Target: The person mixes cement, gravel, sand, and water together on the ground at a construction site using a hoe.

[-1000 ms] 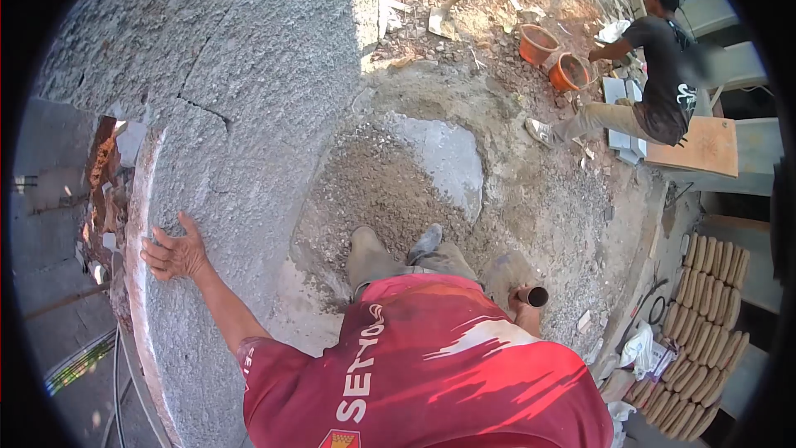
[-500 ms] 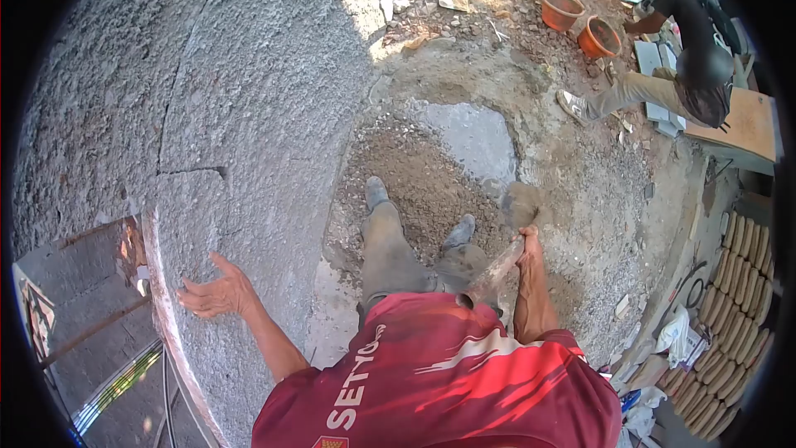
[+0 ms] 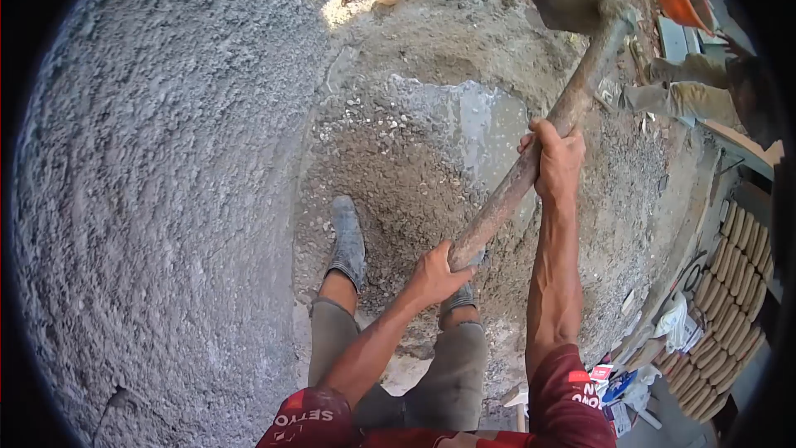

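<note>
Both my hands grip the thick wooden handle of a hoe [image 3: 521, 176]. My left hand [image 3: 438, 275] is closed round the lower end, above my feet. Farther up the handle, my right hand [image 3: 557, 158] is wrapped round it. The hoe's flat, dirt-stained blade [image 3: 564, 0] is raised toward the upper right, off the ground. Below the handle lies a heap of brown sand and gravel mix [image 3: 402, 174], with a wet grey patch [image 3: 481, 129] at its far side. My grey-covered feet [image 3: 348, 236] stand at the heap's near edge.
A rough grey wall [image 3: 174, 182] rises along my left. Orange buckets [image 3: 684, 2] stand at the upper right, near a co-worker's leg [image 3: 701, 102]. Stacked tan, rounded pieces [image 3: 734, 282] and white plastic bags [image 3: 673, 315] lie at the right.
My left hand has come from open by the wall onto the handle. My right hand has risen with the hoe, whose blade has swung up from the ground. My view has shifted.
</note>
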A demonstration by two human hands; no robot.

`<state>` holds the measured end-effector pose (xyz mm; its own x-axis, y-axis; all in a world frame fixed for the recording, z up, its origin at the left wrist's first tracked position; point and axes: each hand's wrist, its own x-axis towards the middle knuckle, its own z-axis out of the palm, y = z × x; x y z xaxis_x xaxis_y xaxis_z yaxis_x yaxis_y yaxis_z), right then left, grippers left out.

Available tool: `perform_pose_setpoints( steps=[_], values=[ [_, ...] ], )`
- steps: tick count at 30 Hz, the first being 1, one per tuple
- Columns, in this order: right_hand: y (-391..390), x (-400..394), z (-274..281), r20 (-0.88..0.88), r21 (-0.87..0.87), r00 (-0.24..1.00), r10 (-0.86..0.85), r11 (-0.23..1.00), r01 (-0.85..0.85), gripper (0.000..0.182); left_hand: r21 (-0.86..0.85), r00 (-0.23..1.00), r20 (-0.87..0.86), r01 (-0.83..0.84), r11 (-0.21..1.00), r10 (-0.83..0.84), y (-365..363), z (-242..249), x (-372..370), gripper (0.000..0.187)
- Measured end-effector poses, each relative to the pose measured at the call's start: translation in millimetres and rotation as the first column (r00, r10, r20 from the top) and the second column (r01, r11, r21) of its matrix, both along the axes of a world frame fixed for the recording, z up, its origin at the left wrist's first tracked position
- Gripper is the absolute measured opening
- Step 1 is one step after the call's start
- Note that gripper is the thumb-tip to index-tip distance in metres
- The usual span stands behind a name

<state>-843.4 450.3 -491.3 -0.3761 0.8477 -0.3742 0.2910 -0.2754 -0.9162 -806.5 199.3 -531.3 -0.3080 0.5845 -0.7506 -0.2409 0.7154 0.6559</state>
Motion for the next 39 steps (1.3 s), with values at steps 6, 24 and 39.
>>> perform_pose_setpoints(
  steps=[6, 24, 39],
  values=[
    [-25.7, -76.1, -190.0, 0.226, 0.069, 0.964, 0.137, 0.985, -0.156, 0.030, -0.101, 0.991, -0.010, -0.135, 0.986, 0.135, -17.3, -118.8, -40.2, 0.042],
    [-228.3, 104.0, -170.1, 0.617, -0.355, 0.704, 0.352, 0.923, -0.149, 0.057, -0.494, 0.880, 0.344, -0.127, 0.860, 0.327, -203.2, -54.0, 162.8, 0.030],
    [-160.5, -79.5, -281.6, 0.621, -0.342, 0.589, 0.517, 0.855, -0.390, 0.049, -0.448, 0.721, 0.277, -0.488, 0.749, 0.635, -99.8, -124.1, 23.8, 0.015]
  ],
)
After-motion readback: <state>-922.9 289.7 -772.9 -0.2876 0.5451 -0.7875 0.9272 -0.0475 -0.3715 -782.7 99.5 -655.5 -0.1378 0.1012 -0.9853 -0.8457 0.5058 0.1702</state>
